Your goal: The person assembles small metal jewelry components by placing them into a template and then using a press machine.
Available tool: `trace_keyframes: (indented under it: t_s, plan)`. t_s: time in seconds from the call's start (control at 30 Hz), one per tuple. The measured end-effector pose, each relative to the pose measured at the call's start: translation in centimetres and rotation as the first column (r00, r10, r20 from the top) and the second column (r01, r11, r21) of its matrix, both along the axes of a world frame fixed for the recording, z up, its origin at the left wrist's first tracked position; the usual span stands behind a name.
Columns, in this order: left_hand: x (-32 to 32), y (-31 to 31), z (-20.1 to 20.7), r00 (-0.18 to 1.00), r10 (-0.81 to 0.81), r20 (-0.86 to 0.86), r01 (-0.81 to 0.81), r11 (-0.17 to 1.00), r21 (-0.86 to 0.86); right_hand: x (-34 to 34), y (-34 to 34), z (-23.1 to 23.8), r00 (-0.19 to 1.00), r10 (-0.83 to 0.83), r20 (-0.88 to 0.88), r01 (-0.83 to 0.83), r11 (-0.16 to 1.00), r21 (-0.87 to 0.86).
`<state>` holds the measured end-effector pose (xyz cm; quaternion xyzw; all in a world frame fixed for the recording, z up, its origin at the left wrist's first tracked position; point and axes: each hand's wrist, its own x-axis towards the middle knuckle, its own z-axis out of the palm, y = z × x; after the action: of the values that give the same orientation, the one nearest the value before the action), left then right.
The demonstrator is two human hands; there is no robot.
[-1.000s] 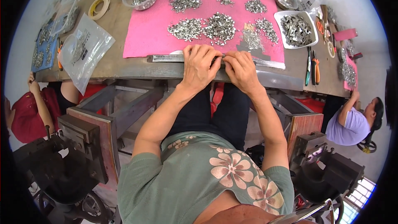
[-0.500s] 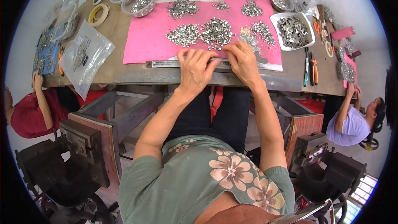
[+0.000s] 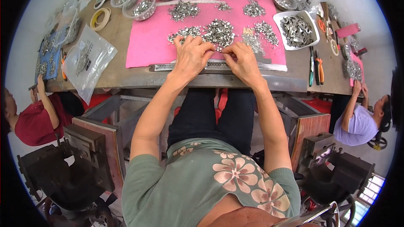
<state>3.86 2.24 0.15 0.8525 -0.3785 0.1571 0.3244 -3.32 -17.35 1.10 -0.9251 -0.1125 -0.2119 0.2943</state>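
At the front of the pink mat (image 3: 145, 46), my left hand (image 3: 191, 56) has its thumb and forefinger pinched together at the near edge of a pile of small shiny metal pieces (image 3: 219, 32). Close beside it, my right hand (image 3: 243, 62) is also closed in a pinch. Whatever is between the fingertips of either hand is too small to make out. Below both hands lies a long narrow metal rail (image 3: 216, 66) with a row of small dark marks or slots. My left fingers partly cover a second pile of metal pieces (image 3: 185, 33).
Further piles (image 3: 183, 10) of metal pieces dot the mat. A white bowl (image 3: 313, 29) of dark metal bits stands right, by orange-handled pliers (image 3: 320, 69). Clear tubs (image 3: 145, 12) line the back. Left are a tape roll (image 3: 100, 19) and plastic bag (image 3: 94, 65). Two people work at the sides.
Both hands have moved slightly away from me, off the rail and up to the near edge of the middle pile. More of the rail shows now. The person at left has shifted their hands.
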Motion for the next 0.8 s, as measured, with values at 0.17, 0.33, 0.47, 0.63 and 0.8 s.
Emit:
trace_keyframes:
  t_s: [0.17, 0.33, 0.47, 0.63, 0.8]
  plan:
    - [0.0, 0.4, 0.7, 0.99, -0.065, -0.123, 0.066, 0.998, 0.004, -2.0, 1.4, 0.4, 0.998, 0.06, -0.013, -0.058, 0.991, 0.121]
    - [0.2, 1.0, 0.6, 0.976, -0.084, -0.203, 0.078, 0.996, -0.033, -2.7, 2.0, 0.1, 0.999, 0.031, -0.009, -0.03, 0.997, 0.072]
    - [0.1, 1.0, 0.7, 0.977, -0.054, -0.204, 0.053, 0.999, -0.011, -2.2, 1.5, -0.1, 0.998, 0.054, 0.023, -0.056, 0.989, 0.137]
    - [-0.1, 0.6, 0.6, 0.992, -0.034, -0.124, 0.035, 0.999, 0.006, -0.3, 1.3, -0.5, 0.995, -0.099, 0.016, 0.097, 0.992, 0.078]
    - [0.2, 0.8, 0.8, 0.986, -0.07, -0.152, 0.082, 0.994, 0.078, 0.9, 1.3, -1.0, 0.988, -0.156, 0.016, 0.157, 0.987, -0.028]
